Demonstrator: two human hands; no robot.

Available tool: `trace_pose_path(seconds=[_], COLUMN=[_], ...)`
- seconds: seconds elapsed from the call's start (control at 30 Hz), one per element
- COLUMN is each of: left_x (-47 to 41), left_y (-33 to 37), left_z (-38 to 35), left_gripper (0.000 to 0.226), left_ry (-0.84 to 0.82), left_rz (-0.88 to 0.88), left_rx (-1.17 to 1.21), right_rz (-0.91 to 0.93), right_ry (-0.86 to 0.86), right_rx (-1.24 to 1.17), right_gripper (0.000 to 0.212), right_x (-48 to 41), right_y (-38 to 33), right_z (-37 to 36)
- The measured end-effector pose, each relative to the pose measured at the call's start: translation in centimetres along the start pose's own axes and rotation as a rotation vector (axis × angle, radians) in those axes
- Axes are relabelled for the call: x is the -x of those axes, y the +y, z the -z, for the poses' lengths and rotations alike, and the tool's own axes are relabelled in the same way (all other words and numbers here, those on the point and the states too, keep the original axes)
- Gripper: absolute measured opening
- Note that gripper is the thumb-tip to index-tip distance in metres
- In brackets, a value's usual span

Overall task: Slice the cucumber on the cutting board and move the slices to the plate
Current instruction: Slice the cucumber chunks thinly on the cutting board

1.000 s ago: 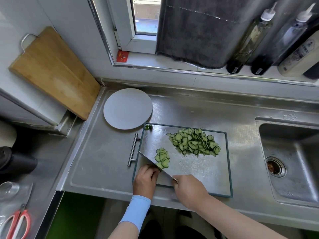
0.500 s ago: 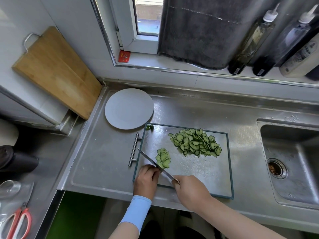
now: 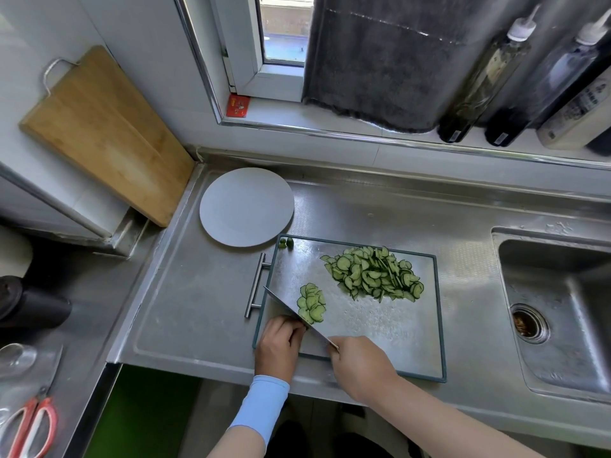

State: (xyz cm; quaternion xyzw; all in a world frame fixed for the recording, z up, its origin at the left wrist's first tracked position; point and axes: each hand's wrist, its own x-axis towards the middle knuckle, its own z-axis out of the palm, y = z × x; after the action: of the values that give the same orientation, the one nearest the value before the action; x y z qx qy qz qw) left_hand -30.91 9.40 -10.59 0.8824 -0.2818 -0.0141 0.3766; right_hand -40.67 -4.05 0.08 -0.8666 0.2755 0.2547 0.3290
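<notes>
Looks well along on the cutting and not begun on the moving. Shows a large heap of slices (image 3: 373,276) right of centre, on the far half of the cutting board (image 3: 413,342), and a small fan of fresh slices (image 3: 311,302) just below and left of that heap. Leaves two dark end bits (image 3: 286,242) at the board's upper-left corner. Finds nothing on the plate (image 3: 246,206), up and left of the board, just beside that corner. Judging from this: at most a short stub left to cut, then every slice to carry over. Grips the handle of the knife (image 3: 287,305) with the right hand (image 3: 362,365), low centre, fingers wrapped round it, blade running diagonally up and left with its edge down at the board. Puts the small fan close against the blade's right side, well clear of the right fingers. Keeps the left hand (image 3: 281,345) just left of the blade, fingers curled under, knuckles toward the steel. Cannot tell whether those fingers pin a last piece of cucumber: hidden beneath the hand, and no uncut cucumber visible anywhere else.
</notes>
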Motion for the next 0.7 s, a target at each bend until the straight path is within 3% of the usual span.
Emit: trace_pose_path(seconds=[0.7], left_x=[-0.1], left_y=[-0.1], left_z=[0.1], left_gripper=[0.013], left_ry=[0.001], left_rz=[-0.024], left_rx=[0.040], right_rz=[0.005], right_ry=[0.039], right_rx=[-0.081], right_gripper=[0.038], right_x=[1.2], right_y=[0.7], right_z=[0.6])
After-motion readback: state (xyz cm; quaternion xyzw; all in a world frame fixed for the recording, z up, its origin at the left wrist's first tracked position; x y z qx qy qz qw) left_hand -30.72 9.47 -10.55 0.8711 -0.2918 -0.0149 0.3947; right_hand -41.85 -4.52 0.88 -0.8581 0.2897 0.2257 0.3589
